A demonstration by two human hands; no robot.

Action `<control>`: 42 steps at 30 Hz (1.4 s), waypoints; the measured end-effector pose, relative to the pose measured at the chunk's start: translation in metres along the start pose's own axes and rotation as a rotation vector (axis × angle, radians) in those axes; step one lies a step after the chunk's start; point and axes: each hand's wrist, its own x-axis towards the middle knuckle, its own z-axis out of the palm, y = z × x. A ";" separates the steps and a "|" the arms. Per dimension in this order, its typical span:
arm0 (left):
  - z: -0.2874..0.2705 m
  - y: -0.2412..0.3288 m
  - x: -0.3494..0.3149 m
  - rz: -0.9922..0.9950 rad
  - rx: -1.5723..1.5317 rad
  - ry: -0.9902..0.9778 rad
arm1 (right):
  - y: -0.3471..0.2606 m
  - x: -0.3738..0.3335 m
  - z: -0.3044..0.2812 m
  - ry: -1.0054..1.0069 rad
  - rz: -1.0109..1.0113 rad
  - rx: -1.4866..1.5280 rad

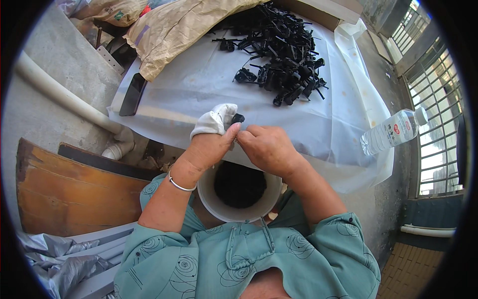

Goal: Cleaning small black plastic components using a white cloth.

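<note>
My left hand [214, 130], partly covered by a white glove, is closed on a small black plastic part [238, 118]. Close beside it, my right hand [266, 148] is bare, with its fingers pinched together near the same part. Whatever those right fingertips grip is too small to make out. Below both hands, a white bucket [203, 192] stands between my knees with a dark mass of black pieces [240, 185] inside. Farther off on the table lies a heap of black plastic parts [286, 60] with thin stems.
White plastic sheeting [194, 99] covers the table. A phone [133, 94] lies at its left edge, beside brown wrapping paper [174, 35]. On the right is a clear water bottle [391, 132]. A bent wooden board [74, 192] and a white pipe [69, 97] are to my left.
</note>
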 end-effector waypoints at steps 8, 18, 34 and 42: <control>0.006 0.010 -0.009 -0.149 -0.687 -0.127 | -0.006 0.000 -0.002 0.285 0.398 0.682; 0.010 0.008 -0.012 -0.067 -0.645 -0.084 | 0.006 0.002 -0.007 0.139 0.515 0.929; 0.003 0.009 -0.011 0.077 -0.437 0.014 | 0.006 0.001 -0.011 -0.054 0.449 0.775; 0.004 0.010 -0.010 -0.110 -0.521 -0.111 | 0.018 -0.004 -0.010 0.181 0.170 0.599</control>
